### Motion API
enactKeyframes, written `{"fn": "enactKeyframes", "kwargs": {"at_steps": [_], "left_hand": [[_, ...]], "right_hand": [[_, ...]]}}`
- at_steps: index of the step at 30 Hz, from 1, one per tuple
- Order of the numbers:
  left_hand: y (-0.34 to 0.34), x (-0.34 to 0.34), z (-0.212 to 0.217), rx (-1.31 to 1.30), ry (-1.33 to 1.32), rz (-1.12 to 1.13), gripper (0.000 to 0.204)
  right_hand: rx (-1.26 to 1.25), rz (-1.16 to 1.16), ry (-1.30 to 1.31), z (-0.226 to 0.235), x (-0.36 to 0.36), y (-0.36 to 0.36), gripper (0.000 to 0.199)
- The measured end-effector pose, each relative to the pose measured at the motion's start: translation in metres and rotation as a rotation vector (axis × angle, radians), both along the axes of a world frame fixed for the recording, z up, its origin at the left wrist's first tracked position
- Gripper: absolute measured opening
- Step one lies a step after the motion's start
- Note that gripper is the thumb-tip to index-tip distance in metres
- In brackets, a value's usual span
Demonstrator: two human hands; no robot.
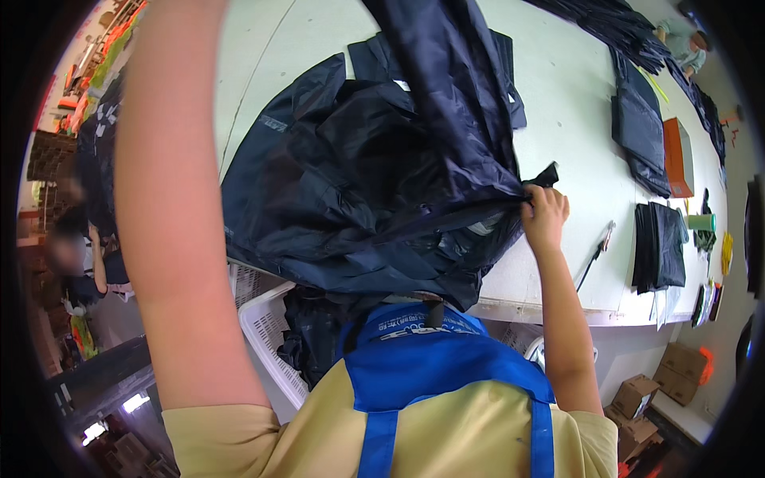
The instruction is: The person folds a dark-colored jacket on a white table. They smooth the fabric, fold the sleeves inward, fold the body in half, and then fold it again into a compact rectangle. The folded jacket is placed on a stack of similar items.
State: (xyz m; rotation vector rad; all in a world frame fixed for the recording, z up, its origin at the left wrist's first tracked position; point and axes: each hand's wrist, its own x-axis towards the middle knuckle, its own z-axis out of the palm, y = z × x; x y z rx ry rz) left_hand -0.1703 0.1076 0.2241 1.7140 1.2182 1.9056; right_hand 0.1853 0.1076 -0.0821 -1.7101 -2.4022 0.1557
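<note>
A dark navy garment of thin, shiny fabric lies crumpled over the near part of the white table. One long piece of it rises toward the top of the view. My right hand is closed on the garment's right edge, with a short end of fabric sticking out beyond the fingers. My left arm reaches up along the left side and leaves the view at the top, so the left hand is out of sight. A small grey strip shows on the garment's left part.
Folded dark garments lie at the right, beside an orange box and a green roll. Thread snips rest nearer. Below the table edge stands a white basket holding dark fabric. Other people are at far right and at left.
</note>
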Motion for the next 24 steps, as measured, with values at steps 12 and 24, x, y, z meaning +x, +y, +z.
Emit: {"fn": "enactKeyframes", "kwargs": {"at_steps": [12, 24], "left_hand": [[-0.2, -0.207, -0.346, -1.348, 0.49, 0.868, 0.095], [-0.244, -0.167, -0.377, -1.242, 0.407, 0.737, 0.051]], "right_hand": [[-0.276, -0.434, 0.426, -0.044, -0.04, -0.057, 0.103], [-0.007, -0.479, -0.092, -0.081, 0.201, -0.027, 0.081]]}}
